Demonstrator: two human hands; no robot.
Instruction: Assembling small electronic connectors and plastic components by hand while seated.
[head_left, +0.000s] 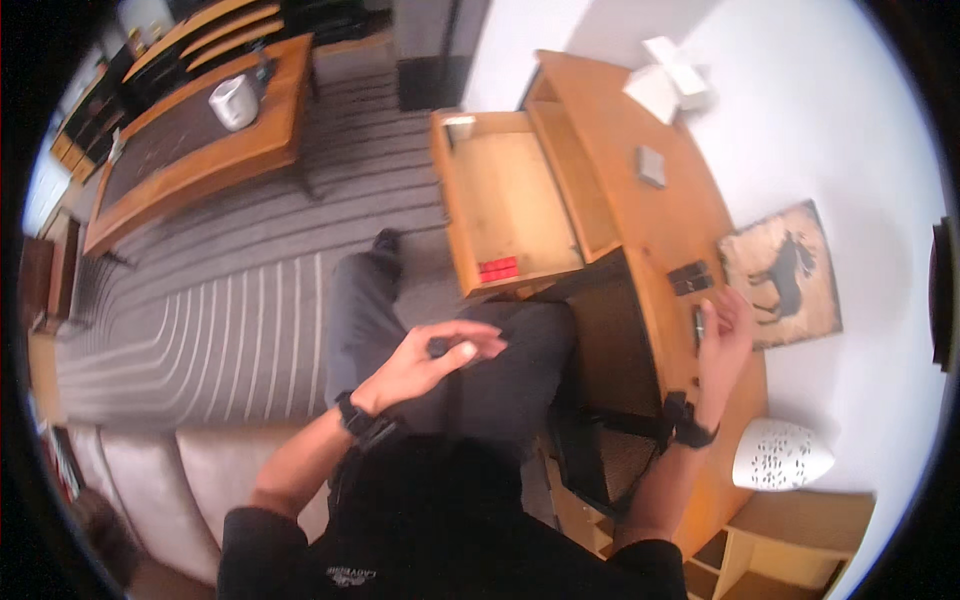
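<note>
My left hand [430, 358] hovers over my lap, its fingers curled round a small dark object [439, 346] whose kind I cannot make out. On the right, my right hand [725, 335] is low over the wooden desk [660, 235], fingers bent and slightly blurred. A small dark item [698, 325] shows at its fingertips, apparently gripped. Just beyond that hand lie small dark brown boxes [689, 278]. In front of me the desk drawer [452, 215] is pulled out, with a small red pack [498, 269] in its near corner and a small white item [460, 124] at its far end.
A grey block [650, 166] and white boxes [668, 88] sit farther along the desk. A picture of a dark animal [785, 275] leans on the wall, near a white perforated lamp [782, 455]. A black mesh chair or panel [605, 340] stands beside my legs. A low table [200, 190] bears a white container [233, 103].
</note>
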